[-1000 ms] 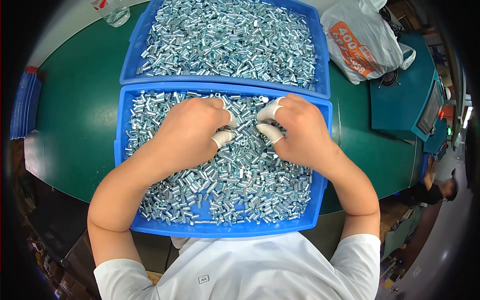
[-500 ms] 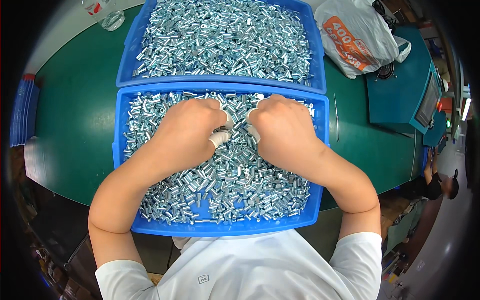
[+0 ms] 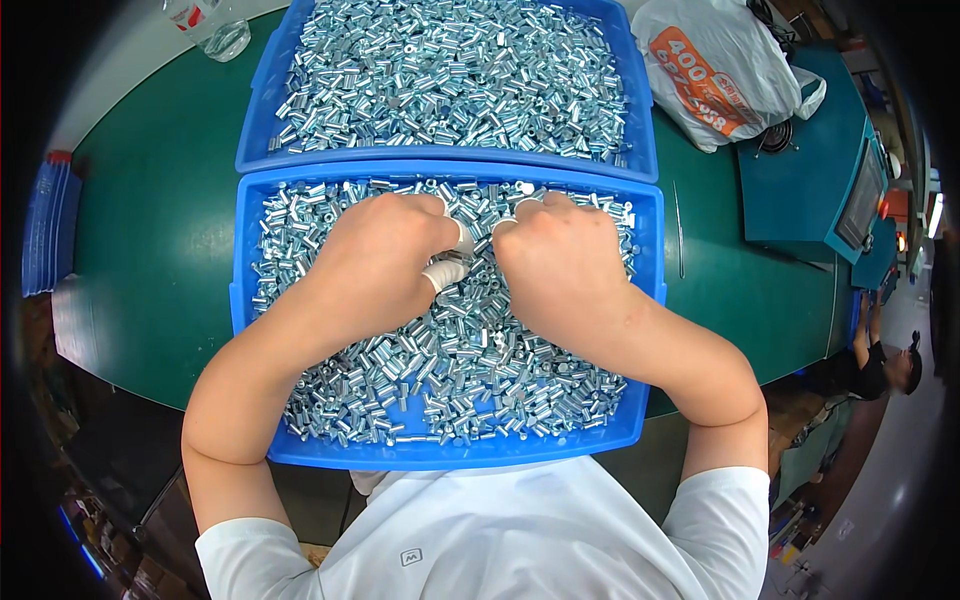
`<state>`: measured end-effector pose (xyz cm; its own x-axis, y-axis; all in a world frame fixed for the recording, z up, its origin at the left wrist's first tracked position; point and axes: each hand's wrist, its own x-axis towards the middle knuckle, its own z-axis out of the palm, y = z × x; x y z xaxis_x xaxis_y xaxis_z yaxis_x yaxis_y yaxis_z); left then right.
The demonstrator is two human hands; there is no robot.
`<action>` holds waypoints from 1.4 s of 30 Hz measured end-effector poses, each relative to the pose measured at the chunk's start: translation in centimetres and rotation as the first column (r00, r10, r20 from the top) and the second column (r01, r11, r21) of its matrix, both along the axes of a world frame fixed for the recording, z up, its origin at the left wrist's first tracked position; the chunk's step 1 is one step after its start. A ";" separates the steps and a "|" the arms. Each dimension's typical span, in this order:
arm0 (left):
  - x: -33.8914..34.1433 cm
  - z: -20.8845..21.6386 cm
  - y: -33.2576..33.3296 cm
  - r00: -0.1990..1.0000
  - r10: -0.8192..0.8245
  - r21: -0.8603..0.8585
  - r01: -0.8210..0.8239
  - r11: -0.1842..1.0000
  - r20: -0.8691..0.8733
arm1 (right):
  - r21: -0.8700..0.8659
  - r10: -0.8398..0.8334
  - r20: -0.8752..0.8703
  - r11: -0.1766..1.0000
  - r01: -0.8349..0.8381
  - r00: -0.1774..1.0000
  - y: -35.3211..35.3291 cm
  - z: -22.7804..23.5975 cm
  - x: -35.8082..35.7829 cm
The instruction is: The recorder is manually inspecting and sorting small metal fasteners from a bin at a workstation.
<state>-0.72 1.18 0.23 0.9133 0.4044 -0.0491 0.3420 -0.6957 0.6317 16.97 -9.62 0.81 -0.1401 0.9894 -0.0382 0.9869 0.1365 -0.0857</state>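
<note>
The near blue tray (image 3: 450, 459) holds many small silvery metal cylinders (image 3: 480, 350), some with a hole in the end. Over its far half, my left hand (image 3: 380, 255) is closed, with white coverings on its thumb and index finger. My right hand (image 3: 562, 260) faces it a short gap away, also closed, with white coverings on its fingers; its thumb is hidden. Whatever the fingertips pinch is hidden behind the hands. Beyond them, a second blue tray (image 3: 262, 95) is full of the same cylinders (image 3: 450, 85).
On the green table (image 3: 150, 250), a clear bottle (image 3: 225, 38) stands at the far left. A white plastic bag (image 3: 690, 55) lies far right beside a teal machine (image 3: 800, 190). A thin metal rod (image 3: 680, 232) lies right of the trays. Another person (image 3: 885, 370) is at the far right.
My right hand has turned slightly, so its thumb no longer shows. My left hand keeps nearly the same pose. The whole view has shifted a little.
</note>
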 end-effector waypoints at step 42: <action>0.5 -0.2 -3.0 0.954 0.239 -0.498 -0.122 0.858 0.179 | -0.365 -0.365 -0.931 0.925 -0.105 0.018 -3.3 -1.9 4.7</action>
